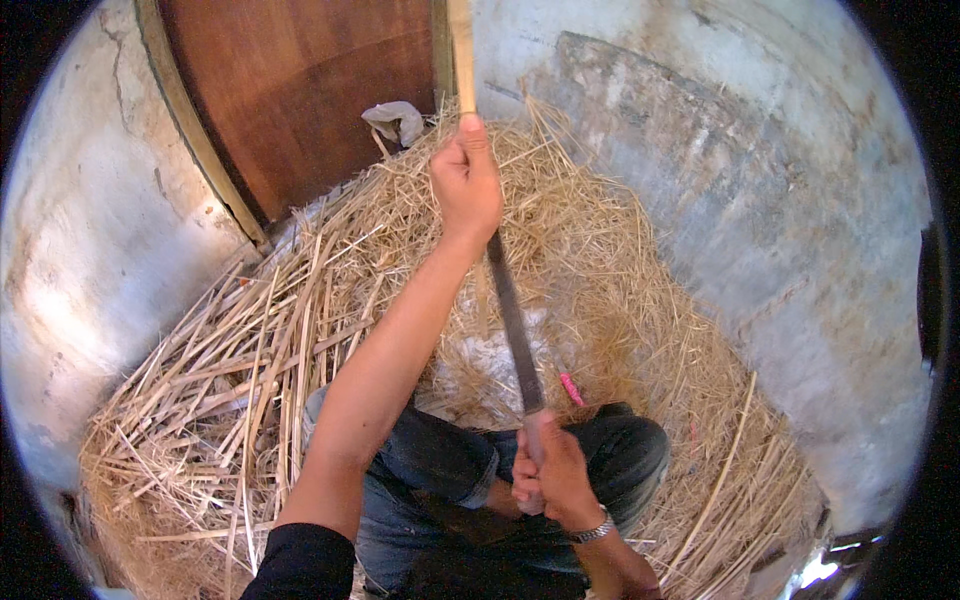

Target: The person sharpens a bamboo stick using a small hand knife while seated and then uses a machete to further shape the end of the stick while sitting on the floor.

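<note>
My left hand is stretched far forward, its fingers closed round a pale bamboo strip that rises past the top of the view. My right hand, with a metal-banded watch at the wrist, grips the pinkish handle of a long knife above my lap. The dark, straight blade points away from me, and its far end reaches up to my left hand. Where blade and strip meet is hidden behind that hand.
Loose shavings and long split strips cover the floor around my crossed legs. A small pink object lies before my knee. Ahead stand a brown wooden door and a crumpled whitish bag; a worn wall curves along the right.
</note>
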Available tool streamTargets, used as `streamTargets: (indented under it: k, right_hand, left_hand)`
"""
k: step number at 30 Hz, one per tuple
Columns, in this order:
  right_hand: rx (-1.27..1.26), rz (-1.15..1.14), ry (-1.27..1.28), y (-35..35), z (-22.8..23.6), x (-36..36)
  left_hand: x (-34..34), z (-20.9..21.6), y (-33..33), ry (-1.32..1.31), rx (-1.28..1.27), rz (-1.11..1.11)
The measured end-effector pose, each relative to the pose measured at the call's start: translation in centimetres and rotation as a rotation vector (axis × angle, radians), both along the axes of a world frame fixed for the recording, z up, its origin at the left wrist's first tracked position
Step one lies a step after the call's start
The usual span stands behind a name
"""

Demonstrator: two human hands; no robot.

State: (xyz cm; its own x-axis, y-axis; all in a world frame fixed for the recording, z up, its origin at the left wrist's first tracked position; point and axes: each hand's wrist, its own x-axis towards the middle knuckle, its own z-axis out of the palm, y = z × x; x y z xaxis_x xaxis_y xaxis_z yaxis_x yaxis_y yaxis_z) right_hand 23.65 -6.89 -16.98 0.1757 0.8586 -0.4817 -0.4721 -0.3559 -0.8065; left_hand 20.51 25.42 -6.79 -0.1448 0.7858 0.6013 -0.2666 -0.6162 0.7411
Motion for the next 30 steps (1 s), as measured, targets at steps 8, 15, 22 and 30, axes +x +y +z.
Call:
streamTargets:
  k: [8, 15, 22, 30]
  right_hand:
    - [0.093, -0.022, -0.049, 1.0, 0.3, 0.4]
    - [0.02, -0.021, 0.038, 1.6, 1.4, 1.9]
    - [0.522, -0.347, -0.239, 2.1, 0.7, 0.4]
    - [-0.31, -0.006, 0.609, -0.3, -8.9, 3.7]
  left_hand:
    - [1.1, 0.1, -0.1, 0.005, 0.018, -0.135]
    - [0.0, 1.2, -1.0, -0.066, -0.061, -0.415]
    - [0.2, 2.1, -1.7, -0.035, -0.087, -0.476]
    - [-2.4, 1.7, -1.6, -0.051, -0.098, -0.511]
